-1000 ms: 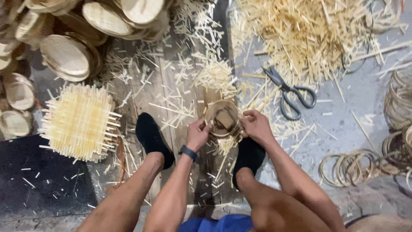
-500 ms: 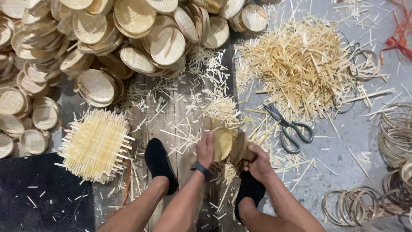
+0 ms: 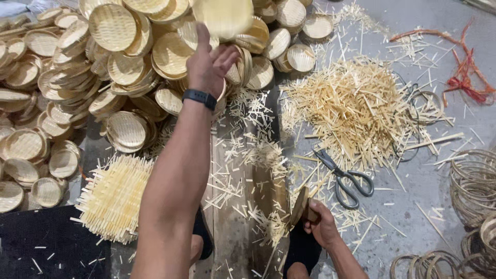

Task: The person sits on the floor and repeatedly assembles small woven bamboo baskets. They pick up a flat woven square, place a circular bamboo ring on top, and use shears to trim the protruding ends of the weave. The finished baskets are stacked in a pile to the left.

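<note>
A: Where are the hands?

B: The left hand (image 3: pixel 209 62) is stretched forward over a heap of woven trays (image 3: pixel 124 67), fingers spread wide and holding nothing. A blurred round tray (image 3: pixel 223 15) sits just above the fingertips, apart from them, seemingly in the air. The right hand (image 3: pixel 323 227) stays low, closed around a wooden block (image 3: pixel 300 206) near the scissors (image 3: pixel 346 178).

A: Any risk?

B: I judge the loose tray could roll off the sloping heap into the straw offcuts (image 3: pixel 356 108), since nothing grips it
</note>
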